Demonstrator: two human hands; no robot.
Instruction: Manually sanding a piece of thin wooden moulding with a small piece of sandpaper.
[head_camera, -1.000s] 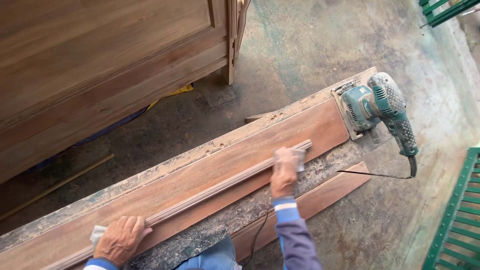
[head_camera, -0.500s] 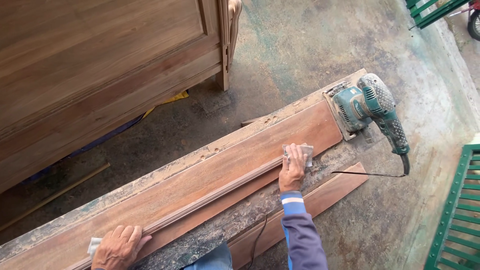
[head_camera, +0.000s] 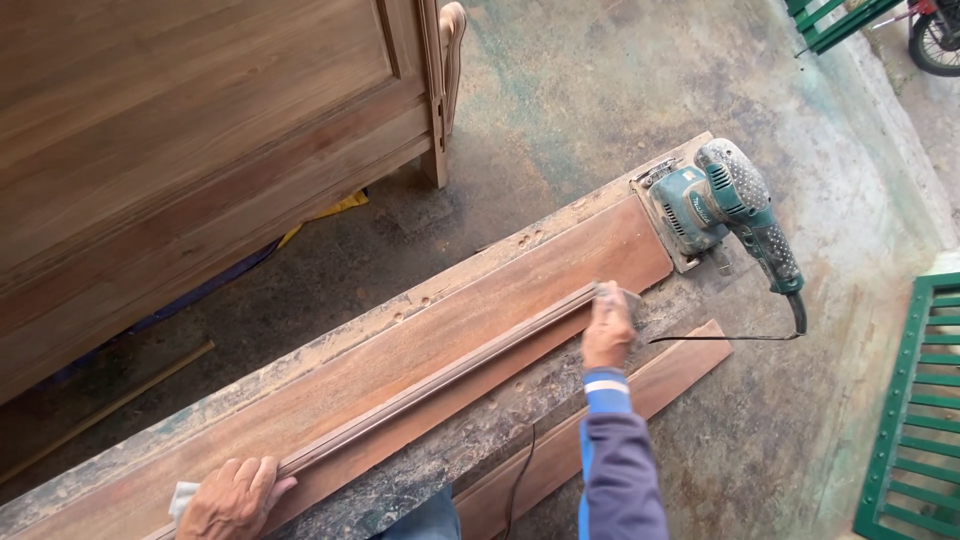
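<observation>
- Left hand (head_camera: 232, 497) lies at the near edge, fingers spread flat on the near end of the moulding (head_camera: 440, 378), a pale rag (head_camera: 182, 497) under the palm.
- Moulding runs slantwise along a reddish board (head_camera: 480, 325) on the dusty table (head_camera: 480, 425).
- Right hand (head_camera: 608, 328), blue sleeve behind it, has its fingers closed on sandpaper (head_camera: 628, 297) at the strip's far end.
- Just beyond, a teal sander (head_camera: 720, 205) rests on the table end, its cord trailing off.
- Farther left stands a wooden cabinet (head_camera: 200, 130) on the floor.
</observation>
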